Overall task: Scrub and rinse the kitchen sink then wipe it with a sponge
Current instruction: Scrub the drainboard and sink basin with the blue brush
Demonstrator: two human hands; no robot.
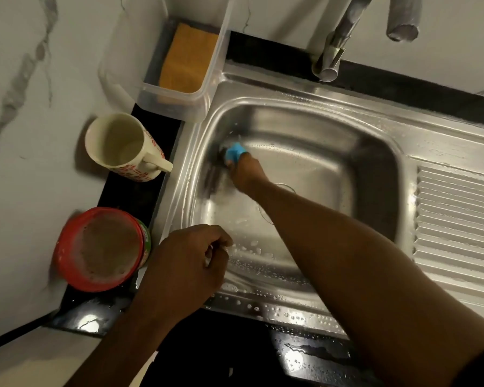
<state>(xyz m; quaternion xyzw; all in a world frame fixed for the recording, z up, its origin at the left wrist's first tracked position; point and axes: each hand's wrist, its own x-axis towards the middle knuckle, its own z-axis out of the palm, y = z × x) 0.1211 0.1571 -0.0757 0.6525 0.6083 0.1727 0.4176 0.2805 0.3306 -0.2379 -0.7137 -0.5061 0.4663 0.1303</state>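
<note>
- The right grip [246, 173] reaches down into the sink [347, 152] and closes around a blue sponge [235, 152].
- The sponge is pressed against the left wall of the basin, toward the far corner. A dark underside meets the steel, and the fingers hide part of the sponge.
- The left grip [187, 263] is at the near left rim of the sink, fingers loosely curled, with nothing seen in it. Whether it touches the rim cannot be told.
- Water drops bead on the near rim and the near wall of the basin.
- The drain [263, 216] shows only in part, behind the right forearm.
- A ribbed drainboard [458, 219] lies right of the basin.
- The tap [336, 43] stands at the far edge of the sink.
- On the dark worktop [129, 196] left of the sink stand 3 things:
- A red tub [101, 247], open, with brownish contents, nearest.
- A cream mug [118, 141] with a red pattern, farther back, handle toward the sink.
- A clear box [118, 74] in the far corner, with an orange pad [187, 60] inside.
</note>
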